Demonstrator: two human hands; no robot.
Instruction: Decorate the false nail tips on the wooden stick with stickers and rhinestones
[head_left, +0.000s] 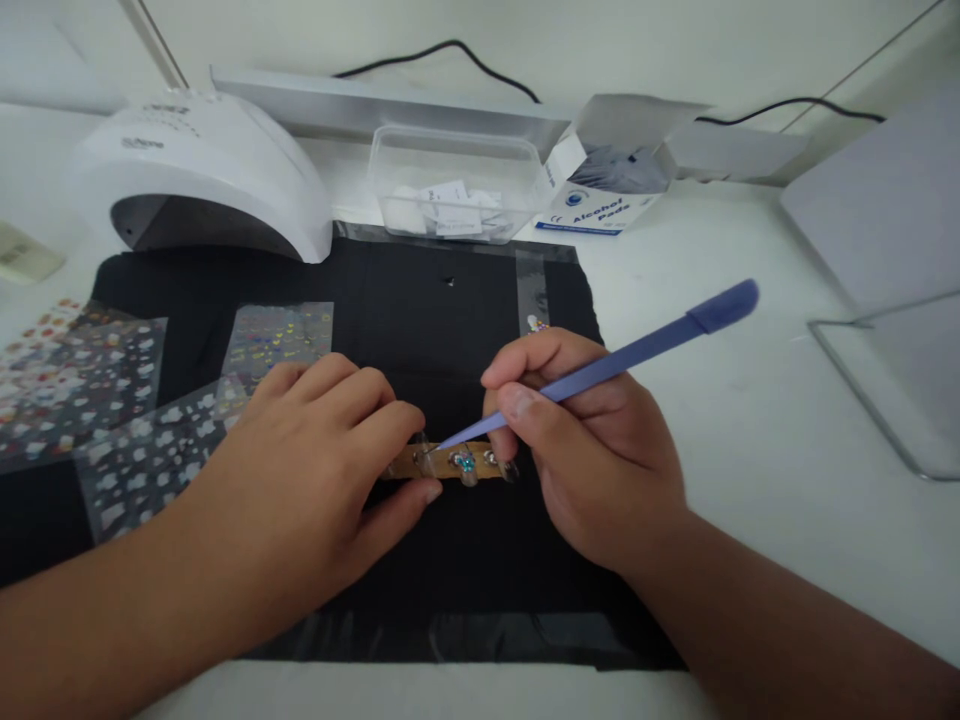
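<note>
A narrow wooden strip (446,461) lies on the black mat, carrying several clear artificial nails, one of them with blue-green gems (466,463). Thumb and fingers of my left hand (322,460) close around the strip's left end, which they partly hide. My right hand (592,440) grips a slim purple pointed tool (622,362) like a pen. The tool's tip reaches the clear nail (424,456) beside my left fingers; whether it touches cannot be made out. My right fingertips are close to the strip's right end.
A white nail lamp (217,160) stands at the back left. Behind the mat (427,310) are a clear plastic box (457,190) with white packets and an open alcohol pads box (600,200). Sticker sheets (169,430) lie left; a metal-legged stand (862,370) is right.
</note>
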